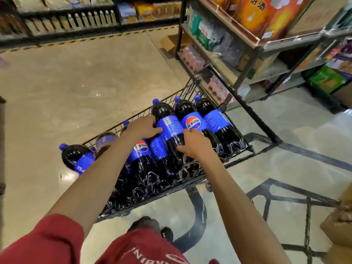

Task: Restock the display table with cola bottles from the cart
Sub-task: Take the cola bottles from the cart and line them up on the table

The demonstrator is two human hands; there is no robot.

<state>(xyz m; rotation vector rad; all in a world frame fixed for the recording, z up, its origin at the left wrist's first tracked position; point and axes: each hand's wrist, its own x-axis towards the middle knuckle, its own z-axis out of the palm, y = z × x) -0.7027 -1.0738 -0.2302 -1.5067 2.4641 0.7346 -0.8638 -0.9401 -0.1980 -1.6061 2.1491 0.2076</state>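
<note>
A black wire cart (245,149) holds several large cola bottles with blue labels and blue caps, lying on their sides. One cola bottle (168,122) lies on top in the middle. My left hand (142,127) grips its left side at the label. My right hand (192,142) grips its right side lower down. Beside it on the right lie two more bottles (193,121), one showing a round red, white and blue logo. Another bottle (76,157) sticks out at the cart's left end. The display table is not in view.
A metal shelf rack (245,60) with boxed and bagged goods stands right of the cart, very close to its far end. Cardboard boxes (339,223) sit at the lower right. Open tiled floor (85,82) stretches left and ahead toward more shelving.
</note>
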